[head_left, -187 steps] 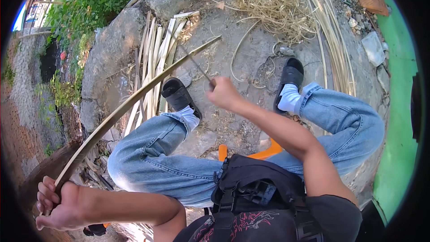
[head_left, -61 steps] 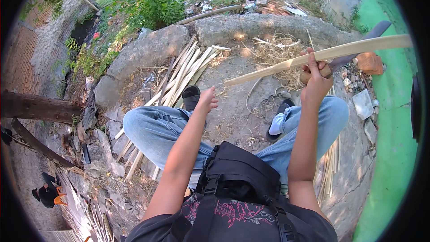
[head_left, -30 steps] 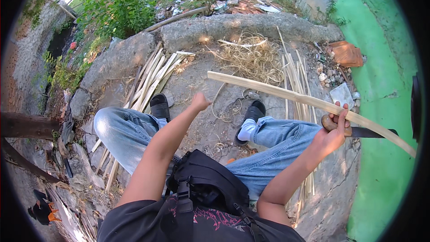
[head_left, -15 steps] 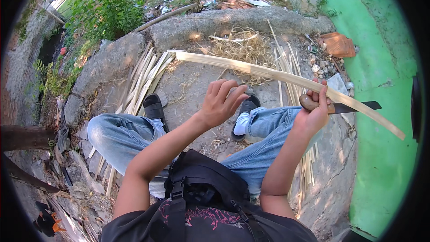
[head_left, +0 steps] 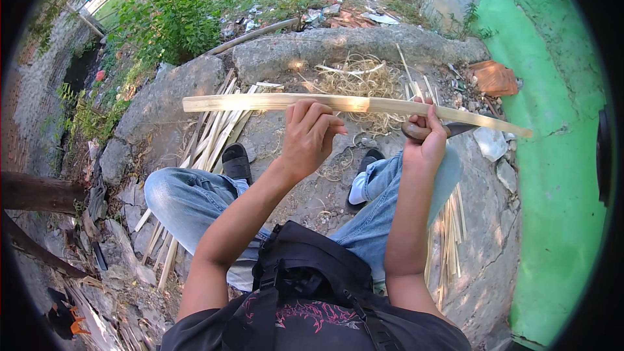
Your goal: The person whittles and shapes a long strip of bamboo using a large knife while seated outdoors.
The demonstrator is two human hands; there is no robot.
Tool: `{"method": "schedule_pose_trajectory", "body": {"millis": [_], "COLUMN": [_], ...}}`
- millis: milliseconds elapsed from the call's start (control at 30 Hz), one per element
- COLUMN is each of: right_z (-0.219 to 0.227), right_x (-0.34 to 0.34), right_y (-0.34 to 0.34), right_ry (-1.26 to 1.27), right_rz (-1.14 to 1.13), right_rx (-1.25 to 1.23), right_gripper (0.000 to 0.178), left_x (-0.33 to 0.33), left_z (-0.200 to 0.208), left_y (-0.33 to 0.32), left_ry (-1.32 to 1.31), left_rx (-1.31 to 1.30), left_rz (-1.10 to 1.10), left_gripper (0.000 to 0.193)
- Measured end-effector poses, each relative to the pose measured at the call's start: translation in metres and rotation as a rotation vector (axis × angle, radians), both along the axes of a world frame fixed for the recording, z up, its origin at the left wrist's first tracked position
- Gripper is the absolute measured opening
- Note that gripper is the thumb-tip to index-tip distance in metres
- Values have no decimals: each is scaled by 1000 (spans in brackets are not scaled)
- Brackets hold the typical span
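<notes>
A long pale strip, apparently split bamboo [head_left: 240, 102], spans the view from left to right, roughly level. My right hand [head_left: 426, 140] is closed round the brown wooden handle of a knife [head_left: 414, 131] and also pinches the strip between its fingers. The knife's dark blade points right, partly hidden under the strip. My left hand [head_left: 305, 136] is at the strip's near edge, left of its middle. Its fingers are loosely bent and apart, overlapping the edge; no grip on the strip shows.
Split strips [head_left: 221, 131] lie in a pile by my left foot, more [head_left: 447, 240] beside my right leg. Curly shavings [head_left: 354, 81] are heaped ahead, before a low concrete kerb [head_left: 351, 45]. A green wall [head_left: 552, 221] rises at right, near an orange-brown broken piece [head_left: 494, 78].
The strip has moved left and turned more level, its left end now further left and lower. My right hand has moved left and up with the knife. My left hand has reached the strip's edge.
</notes>
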State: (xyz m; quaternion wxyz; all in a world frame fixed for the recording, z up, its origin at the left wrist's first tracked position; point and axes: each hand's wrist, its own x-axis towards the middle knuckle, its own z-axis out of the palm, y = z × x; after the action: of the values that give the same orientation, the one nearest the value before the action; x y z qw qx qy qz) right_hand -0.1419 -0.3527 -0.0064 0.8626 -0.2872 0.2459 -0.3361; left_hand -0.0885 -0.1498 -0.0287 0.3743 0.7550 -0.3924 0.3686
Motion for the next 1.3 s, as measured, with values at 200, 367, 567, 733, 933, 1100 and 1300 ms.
{"method": "schedule_pose_trajectory", "body": {"millis": [200,367,567,733,933,1100,1300], "right_z": [-10,-28,-68,-76,-101,-121,-106], "right_x": [26,55,72,79,72,17,-34], "right_y": [23,80,134,166,156,151,113], "right_ry": [0,-25,-80,-83,286,660,888], "right_rz": [42,432,709,837,1075,1084,1136], "right_rx": [90,171,291,442,303,-92,-86], "right_gripper": [27,21,19,21,19,41,66], "left_x": [-12,8,-12,-32,-46,-42,-42], "left_z": [-25,6,29,89,116,109,87], "left_y": [67,112,134,178,197,190,173], "left_ry": [458,875,554,54,193,208,254], "left_rx": [730,-781,-1321,-1477,-1343,-1138,-892], "left_rz": [-76,-370,-103,49,-240,-542,-575], "left_gripper": [75,74,49,49,53,54,54]}}
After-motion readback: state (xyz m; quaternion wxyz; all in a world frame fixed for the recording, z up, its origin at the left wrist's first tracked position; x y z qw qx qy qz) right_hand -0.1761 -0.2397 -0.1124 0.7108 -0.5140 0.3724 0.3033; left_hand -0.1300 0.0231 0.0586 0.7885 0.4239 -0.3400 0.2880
